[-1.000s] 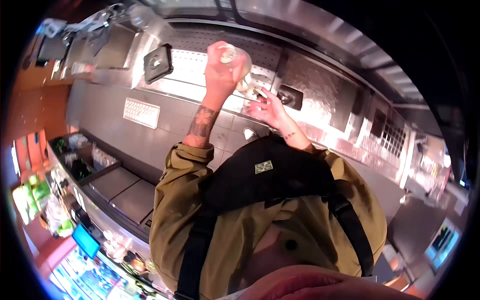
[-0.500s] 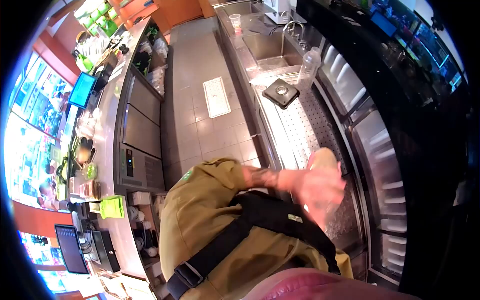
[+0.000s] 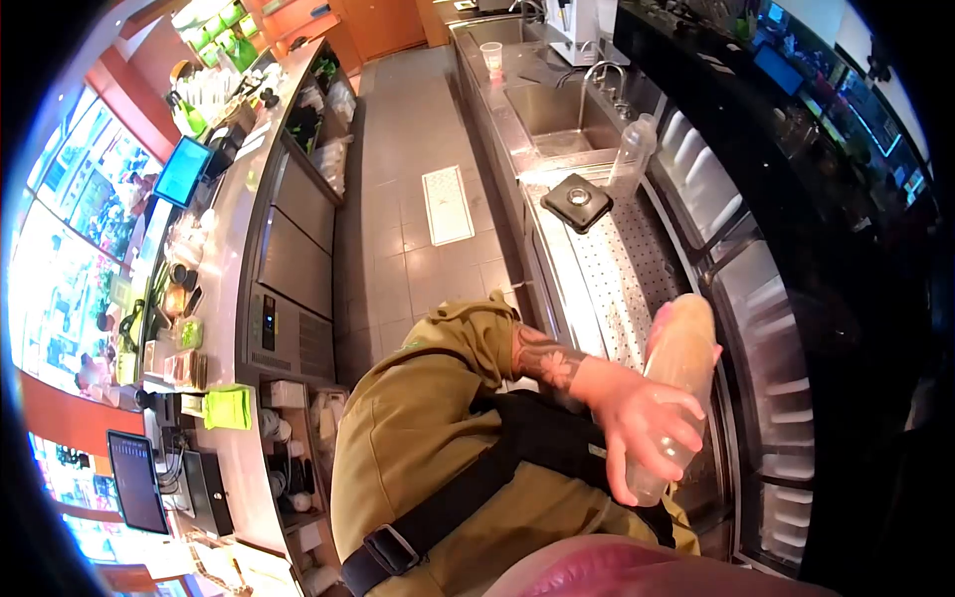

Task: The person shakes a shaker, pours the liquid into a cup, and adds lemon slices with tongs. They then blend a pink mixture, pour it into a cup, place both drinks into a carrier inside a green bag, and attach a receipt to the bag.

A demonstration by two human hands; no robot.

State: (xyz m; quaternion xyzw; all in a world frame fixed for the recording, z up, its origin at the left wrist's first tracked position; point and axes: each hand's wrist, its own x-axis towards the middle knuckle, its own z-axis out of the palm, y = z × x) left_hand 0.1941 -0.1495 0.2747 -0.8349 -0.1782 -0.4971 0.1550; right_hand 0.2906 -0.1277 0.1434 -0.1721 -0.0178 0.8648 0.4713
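Left forearm extended; left hand (image 3: pixel 652 428) wraps the tilted clear shaker's (image 3: pixel 686 350) near end, right hand's fingers (image 3: pixel 660 323) clasping opposite.

Right hand (image 3: pixel 717 352): hiding mostly behind the tall container (image 3: pixel 686 348), only parts of its fingers showing at the sides.
Container's lower end: disappearing partly under the left hand (image 3: pixel 647 426).
Dark monitor (image 3: pixel 137 481): displaying lettering too small to read.
White machine (image 3: pixel 574 30): running past the top edge.
Window view (image 3: pixel 75 239): blurring in glare.
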